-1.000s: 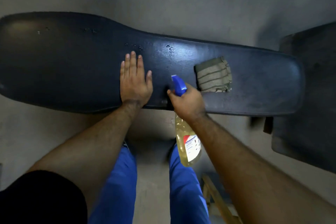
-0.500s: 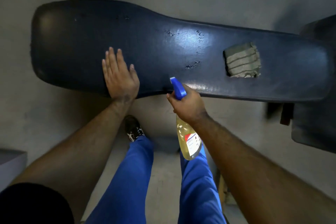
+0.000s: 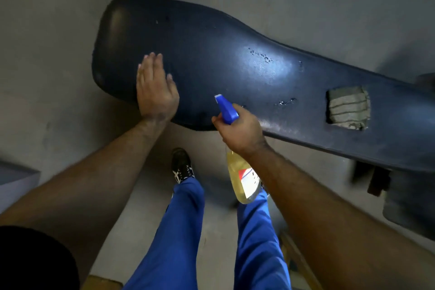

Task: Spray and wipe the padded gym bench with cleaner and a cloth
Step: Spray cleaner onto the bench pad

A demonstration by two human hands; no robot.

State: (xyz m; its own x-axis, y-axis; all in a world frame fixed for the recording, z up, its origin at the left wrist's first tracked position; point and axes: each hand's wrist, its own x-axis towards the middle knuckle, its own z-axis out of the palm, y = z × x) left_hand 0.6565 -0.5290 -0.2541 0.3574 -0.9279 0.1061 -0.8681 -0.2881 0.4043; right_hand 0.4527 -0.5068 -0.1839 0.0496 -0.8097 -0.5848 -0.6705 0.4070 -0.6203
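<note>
Grey concrete floor slides past as I shift toward the dark padded vinyl bench (image 3: 211, 59) end, left hand (image 3: 155, 92) flat and empty on it, right hand (image 3: 240, 132) gripping the blue-nozzled yellow spray bottle (image 3: 243, 179), so more spraying looks next while the folded grey striped cloth (image 3: 348, 108) waits.

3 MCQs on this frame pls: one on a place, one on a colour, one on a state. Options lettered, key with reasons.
1. Where is the cloth?
A. In the left hand
B. Lying on the bench pad, toward its right end
C. On the floor

2. What colour is the spray bottle's trigger head?
A. Blue
B. Red
C. White

3. What is the left hand doing?
A. Gripping the bottle
B. Holding the cloth
C. Resting flat and open on the pad

Key:
1 B: the folded cloth sits on the bench pad, apart from both hands.
2 A: the spray bottle has a blue head above the right hand, which grips it.
3 C: the left hand lies palm down, fingers spread out and empty.
</note>
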